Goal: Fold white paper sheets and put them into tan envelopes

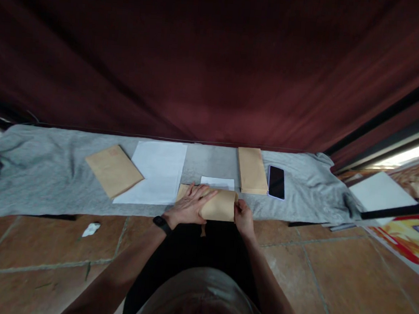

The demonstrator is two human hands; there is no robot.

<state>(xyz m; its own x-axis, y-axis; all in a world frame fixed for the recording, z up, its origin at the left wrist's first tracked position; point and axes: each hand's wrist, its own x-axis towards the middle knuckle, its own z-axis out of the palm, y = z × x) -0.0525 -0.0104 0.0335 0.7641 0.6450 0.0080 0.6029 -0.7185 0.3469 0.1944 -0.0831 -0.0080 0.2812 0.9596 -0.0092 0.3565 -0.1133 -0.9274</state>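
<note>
A brown paper envelope [222,205] lies at the front edge of the grey cloth, right before my body. Across its left part rests my left hand [190,205], flat with the fingers spread. My right hand [244,219] pinches the envelope's right end, which curves up a little; the fingertips are partly hidden there. Just behind the envelope shows a small folded white paper [217,182]. Farther back on the right is a stack of brown envelopes [252,170]. Another brown envelope [114,170] lies at the left, overlapping some white sheets [157,172].
A phone [276,182] lies right of the stack on the grey cloth [56,164]. Behind hangs a dark red curtain [215,80]. At the far right are a white panel [382,192] and a red-yellow printed package [410,235]. A crumpled white scrap [91,229] sits on the tiled floor [295,270].
</note>
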